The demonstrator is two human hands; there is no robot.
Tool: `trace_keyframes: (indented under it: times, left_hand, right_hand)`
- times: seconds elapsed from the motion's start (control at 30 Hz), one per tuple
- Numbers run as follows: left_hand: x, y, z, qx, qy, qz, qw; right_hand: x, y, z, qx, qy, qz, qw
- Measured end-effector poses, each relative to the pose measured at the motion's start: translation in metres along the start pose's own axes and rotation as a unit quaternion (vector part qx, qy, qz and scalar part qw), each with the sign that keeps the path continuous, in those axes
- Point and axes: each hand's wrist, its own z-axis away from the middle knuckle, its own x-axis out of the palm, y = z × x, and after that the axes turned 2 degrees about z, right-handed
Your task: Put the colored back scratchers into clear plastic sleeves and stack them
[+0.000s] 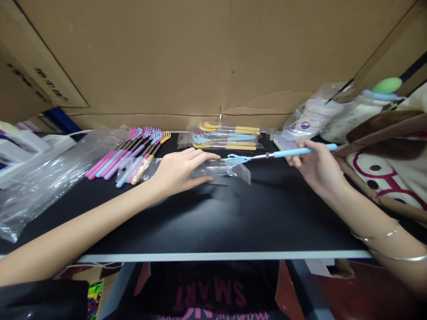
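Note:
In my right hand (322, 166) is a light blue back scratcher (293, 151), gripped by its handle and pointing left. Its claw-shaped head (238, 160) is at the mouth of a clear plastic sleeve (216, 168); whether it is inside or just above the film, I cannot tell. My left hand (183, 171) rests over that sleeve with fingers and thumb stretched apart, one along each side of the film. Left of it lies a row of unwrapped back scratchers (125, 155) in pink, blue, purple and yellow. Several sleeved back scratchers (230, 138) lie stacked behind.
A large clear plastic bag (63, 173) spreads over the left of the black table (213, 222). Cardboard (167, 58) walls off the back. On the right stand a bagged cup (312, 118), a bottle with a green top (363, 106) and a plush toy (383, 173).

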Motion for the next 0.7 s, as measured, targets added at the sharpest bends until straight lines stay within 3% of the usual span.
trace_keyframes:
  times: [0.23,0.43,0.7]
  left_hand:
    - [0.009,-0.006,0.007,-0.049,-0.012,0.043,0.998]
    - [0.017,-0.005,0.008,-0.050,-0.025,0.031,0.998]
    - [0.019,-0.005,0.009,-0.055,-0.025,0.025,0.998]
  right_hand:
    - [-0.002,0.006,-0.001,0.064,0.029,-0.060,0.996]
    - [0.005,0.006,0.004,0.136,0.047,-0.073,0.987]
    - [0.004,0.011,0.002,0.109,0.051,-0.047,0.992]
